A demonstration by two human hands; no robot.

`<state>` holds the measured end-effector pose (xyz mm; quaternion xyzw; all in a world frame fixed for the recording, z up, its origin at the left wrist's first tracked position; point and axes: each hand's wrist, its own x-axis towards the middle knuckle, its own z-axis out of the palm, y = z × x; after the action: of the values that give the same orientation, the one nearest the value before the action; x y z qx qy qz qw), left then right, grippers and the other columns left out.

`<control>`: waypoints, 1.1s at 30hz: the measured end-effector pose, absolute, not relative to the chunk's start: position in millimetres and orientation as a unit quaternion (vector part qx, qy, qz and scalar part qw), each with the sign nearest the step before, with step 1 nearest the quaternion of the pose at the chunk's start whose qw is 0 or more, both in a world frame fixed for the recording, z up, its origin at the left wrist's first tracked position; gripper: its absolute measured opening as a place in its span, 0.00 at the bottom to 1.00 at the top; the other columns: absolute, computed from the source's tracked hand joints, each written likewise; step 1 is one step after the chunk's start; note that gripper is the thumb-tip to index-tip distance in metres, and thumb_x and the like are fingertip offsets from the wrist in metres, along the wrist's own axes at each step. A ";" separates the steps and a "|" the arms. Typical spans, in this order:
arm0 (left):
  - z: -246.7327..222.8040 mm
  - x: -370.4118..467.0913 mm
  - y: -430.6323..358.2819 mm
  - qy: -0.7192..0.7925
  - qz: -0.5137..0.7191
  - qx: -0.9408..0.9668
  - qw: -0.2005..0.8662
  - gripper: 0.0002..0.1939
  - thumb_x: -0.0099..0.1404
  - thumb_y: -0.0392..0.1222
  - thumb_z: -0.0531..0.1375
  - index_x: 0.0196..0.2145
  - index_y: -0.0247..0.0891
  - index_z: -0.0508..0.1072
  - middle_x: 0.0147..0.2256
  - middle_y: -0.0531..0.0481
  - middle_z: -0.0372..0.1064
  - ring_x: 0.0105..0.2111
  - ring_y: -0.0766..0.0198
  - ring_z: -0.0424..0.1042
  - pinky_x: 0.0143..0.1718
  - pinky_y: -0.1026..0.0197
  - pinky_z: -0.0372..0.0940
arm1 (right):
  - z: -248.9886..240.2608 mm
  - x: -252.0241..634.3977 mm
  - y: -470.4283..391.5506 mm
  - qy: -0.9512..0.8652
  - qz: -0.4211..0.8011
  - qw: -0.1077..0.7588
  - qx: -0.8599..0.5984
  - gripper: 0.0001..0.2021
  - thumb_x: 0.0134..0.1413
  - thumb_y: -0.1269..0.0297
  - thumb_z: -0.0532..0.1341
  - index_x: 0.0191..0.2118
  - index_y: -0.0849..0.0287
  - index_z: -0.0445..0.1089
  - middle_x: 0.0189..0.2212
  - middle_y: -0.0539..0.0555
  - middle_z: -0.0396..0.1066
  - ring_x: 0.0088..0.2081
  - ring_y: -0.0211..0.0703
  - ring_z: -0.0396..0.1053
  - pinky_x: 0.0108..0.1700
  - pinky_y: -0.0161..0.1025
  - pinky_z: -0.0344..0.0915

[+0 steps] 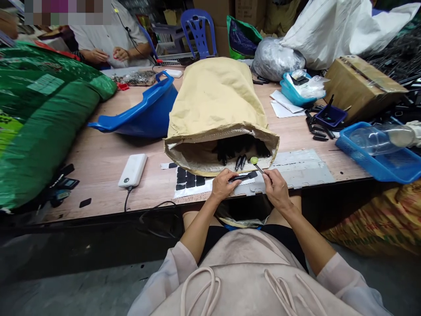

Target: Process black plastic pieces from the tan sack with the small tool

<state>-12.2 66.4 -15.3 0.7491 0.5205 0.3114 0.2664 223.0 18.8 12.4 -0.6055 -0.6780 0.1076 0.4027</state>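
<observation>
Black part: pinched in my left hand
Green-tipped tool: pinched in my right hand
Tan sack: far side, mouth facing me

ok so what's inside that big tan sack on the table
In the mouth of the tan sack, a dark heap sits toward the right, with two small black pieces nearer the lip. The paper covers whatever lies deeper.

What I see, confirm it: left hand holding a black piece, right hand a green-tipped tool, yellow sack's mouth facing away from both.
Not quite. The left hand holds a black piece and the right hand a green-tipped tool, but the head view shows the mouth of the yellow sack facing both hands.
</observation>
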 end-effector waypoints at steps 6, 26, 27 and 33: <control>-17.5 -12.1 68.4 0.522 0.313 0.742 0.279 0.10 0.65 0.42 0.70 0.44 0.44 0.83 0.38 0.51 0.74 0.39 0.63 0.74 0.41 0.62 0.68 | 16.3 201.8 -4.6 -0.707 0.178 0.351 -0.588 0.16 0.74 0.58 0.51 0.53 0.54 0.74 0.42 0.56 0.74 0.44 0.45 0.74 0.51 0.41 0.70; -17.0 -9.7 68.2 0.522 0.324 0.736 0.286 0.09 0.64 0.40 0.70 0.43 0.44 0.83 0.37 0.52 0.73 0.39 0.63 0.75 0.42 0.62 0.69 | 15.0 207.0 -15.2 -0.715 0.125 0.333 -0.602 0.19 0.74 0.61 0.51 0.60 0.51 0.74 0.38 0.54 0.73 0.39 0.41 0.74 0.44 0.35 0.70; -16.9 -9.6 68.1 0.523 0.323 0.736 0.284 0.09 0.64 0.40 0.70 0.43 0.45 0.83 0.37 0.52 0.74 0.38 0.63 0.75 0.41 0.63 0.69 | 13.9 207.3 -15.8 -0.717 0.129 0.326 -0.603 0.19 0.73 0.61 0.51 0.60 0.51 0.75 0.38 0.53 0.73 0.39 0.41 0.74 0.43 0.35 0.70; -15.4 -9.5 67.9 0.530 0.311 0.740 0.273 0.09 0.63 0.40 0.70 0.42 0.44 0.83 0.38 0.52 0.74 0.39 0.62 0.75 0.41 0.62 0.69 | 18.7 218.7 3.4 -0.699 0.084 0.336 -0.625 0.19 0.73 0.60 0.52 0.60 0.52 0.75 0.40 0.54 0.73 0.41 0.41 0.73 0.44 0.36 0.68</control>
<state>-9.5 67.9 -15.4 0.7405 0.5301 0.3105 0.2725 218.7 3.4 18.7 -0.6252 -0.6994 0.0844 0.3360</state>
